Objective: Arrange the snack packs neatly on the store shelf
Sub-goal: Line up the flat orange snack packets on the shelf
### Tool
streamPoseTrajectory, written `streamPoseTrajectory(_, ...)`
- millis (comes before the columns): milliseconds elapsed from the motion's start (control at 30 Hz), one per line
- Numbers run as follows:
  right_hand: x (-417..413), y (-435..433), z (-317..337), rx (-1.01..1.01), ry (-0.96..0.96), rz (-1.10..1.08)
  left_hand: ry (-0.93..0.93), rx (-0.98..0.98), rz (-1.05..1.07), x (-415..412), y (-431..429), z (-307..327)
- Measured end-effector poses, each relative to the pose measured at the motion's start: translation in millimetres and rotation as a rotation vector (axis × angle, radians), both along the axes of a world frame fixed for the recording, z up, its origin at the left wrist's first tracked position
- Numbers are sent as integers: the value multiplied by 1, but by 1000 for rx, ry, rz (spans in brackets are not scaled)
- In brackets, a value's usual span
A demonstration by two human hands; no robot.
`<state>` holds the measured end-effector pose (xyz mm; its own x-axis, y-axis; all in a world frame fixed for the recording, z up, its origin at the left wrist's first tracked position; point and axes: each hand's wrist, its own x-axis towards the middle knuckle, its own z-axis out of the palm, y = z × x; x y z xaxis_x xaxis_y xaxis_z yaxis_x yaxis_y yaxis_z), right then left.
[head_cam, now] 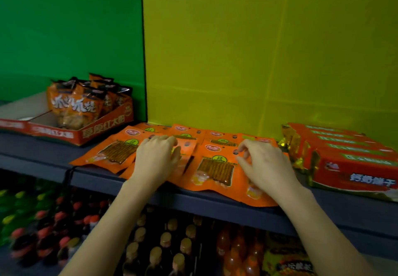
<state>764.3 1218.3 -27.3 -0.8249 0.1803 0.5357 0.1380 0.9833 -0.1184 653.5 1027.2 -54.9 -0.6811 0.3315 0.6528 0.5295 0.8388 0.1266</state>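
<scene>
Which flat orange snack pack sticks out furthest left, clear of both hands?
The flat orange snack pack left of the left hand, angled, its window uncovered; the others lie under or between the hands.

Lower frame: bottles under the shelf blur into dark shapes — labels unreadable; both hands cover parts of the orange snack packs — right-edge boxes cut off.

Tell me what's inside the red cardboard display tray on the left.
The tray holds upright orange snack bags bunched at its back; its front is bare. Whatever lies beneath the bags is covered.
</scene>
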Motion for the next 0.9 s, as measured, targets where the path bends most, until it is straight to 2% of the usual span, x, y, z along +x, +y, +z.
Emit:
streamPoseTrajectory(167, -48, -78, -5, -16, -11, 385, -13, 26, 158, -5, -80, -5)
streamPoseTrajectory(433, -112, -235, -20, -12, -113, 739, -45, 18, 415, 0, -240, -19)
streamPoseTrajectory(667, -164, -393, -31, -48, -205, 904, -64, -23, 589, -13, -404, -30)
streamPoseTrajectory(900, -220, -540, -28, -69, -177, 946, -73, -95, 655, -42, -547, -31)
